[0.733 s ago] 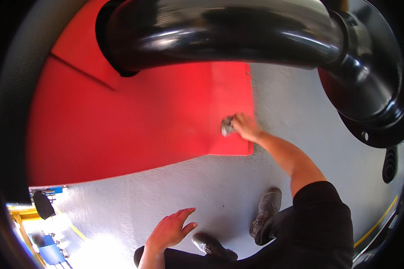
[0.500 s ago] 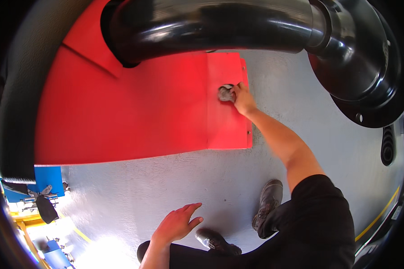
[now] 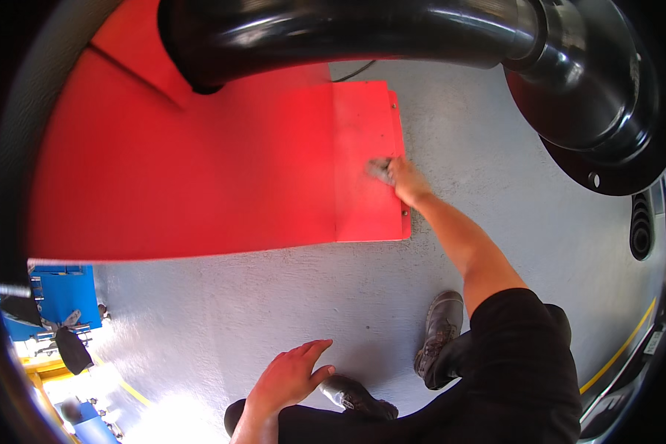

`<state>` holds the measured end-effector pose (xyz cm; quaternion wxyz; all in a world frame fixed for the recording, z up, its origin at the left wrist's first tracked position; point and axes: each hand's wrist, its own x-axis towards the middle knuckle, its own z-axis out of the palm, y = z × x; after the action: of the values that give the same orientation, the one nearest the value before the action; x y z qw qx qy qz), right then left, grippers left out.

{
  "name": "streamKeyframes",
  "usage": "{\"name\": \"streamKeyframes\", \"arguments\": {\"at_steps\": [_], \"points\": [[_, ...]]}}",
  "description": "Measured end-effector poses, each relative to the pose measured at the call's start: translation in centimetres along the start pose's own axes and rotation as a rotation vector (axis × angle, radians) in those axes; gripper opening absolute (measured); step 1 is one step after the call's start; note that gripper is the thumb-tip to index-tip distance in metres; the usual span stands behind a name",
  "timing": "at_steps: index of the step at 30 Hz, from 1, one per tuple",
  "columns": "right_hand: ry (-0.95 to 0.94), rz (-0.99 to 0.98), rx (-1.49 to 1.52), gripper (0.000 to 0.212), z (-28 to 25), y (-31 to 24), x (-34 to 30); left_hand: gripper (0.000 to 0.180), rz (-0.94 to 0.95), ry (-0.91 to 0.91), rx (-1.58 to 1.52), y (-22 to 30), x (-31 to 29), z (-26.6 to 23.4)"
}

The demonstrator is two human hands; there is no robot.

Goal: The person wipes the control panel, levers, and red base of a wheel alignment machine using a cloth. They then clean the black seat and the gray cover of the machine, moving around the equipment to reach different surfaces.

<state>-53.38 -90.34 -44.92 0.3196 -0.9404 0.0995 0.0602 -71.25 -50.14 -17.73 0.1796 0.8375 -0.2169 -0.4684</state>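
Your right hand [image 3: 405, 180] is reaching out at full arm's length and pressing a small grey rag [image 3: 379, 169] against the red metal plate [image 3: 200, 170]. Your fingers are curling over the rag, closed down on it rather than spread, and the wad is showing just to the left of your knuckles. It is sitting on the plate's narrower right-hand panel, close to the outer edge and roughly midway along that edge (the rag itself is blurred, so its folds are not readable).

Your left hand [image 3: 288, 377] is hanging low near the bottom of the view with fingers loosely spread and slightly bent. It is holding nothing, and it is hovering just beside the toe of your left boot [image 3: 355, 398]; whether it is touching the boot or your dark trouser leg cannot be told.

The plate is lying flat on the grey painted floor [image 3: 496, 185], its right panel marked off by a seam. Your right boot [image 3: 438, 334] is standing on the floor below the plate's lower right corner, well apart from it. A glossy black curved duct [image 3: 362, 33] is arching across the top, widening into a round black flange [image 3: 599, 111] at the right. Blue equipment [image 3: 59, 296] is showing at the lower left, and a yellow floor line [image 3: 621, 348] is running at the lower right.
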Motion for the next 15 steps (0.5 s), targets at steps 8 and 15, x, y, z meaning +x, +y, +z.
{"name": "streamKeyframes", "arguments": {"at_steps": [8, 15], "points": [[0.079, -0.199, -0.001, 0.019, -3.1, -4.1, -0.8, 0.058, 0.041, 0.027, 0.029, 0.6, -1.8, 0.4], [-0.13, -0.645, -0.234, 0.021, 6.1, -5.0, -7.5, 0.058, 0.172, -0.01, 0.031, 2.8, -2.7, 0.2]]}}
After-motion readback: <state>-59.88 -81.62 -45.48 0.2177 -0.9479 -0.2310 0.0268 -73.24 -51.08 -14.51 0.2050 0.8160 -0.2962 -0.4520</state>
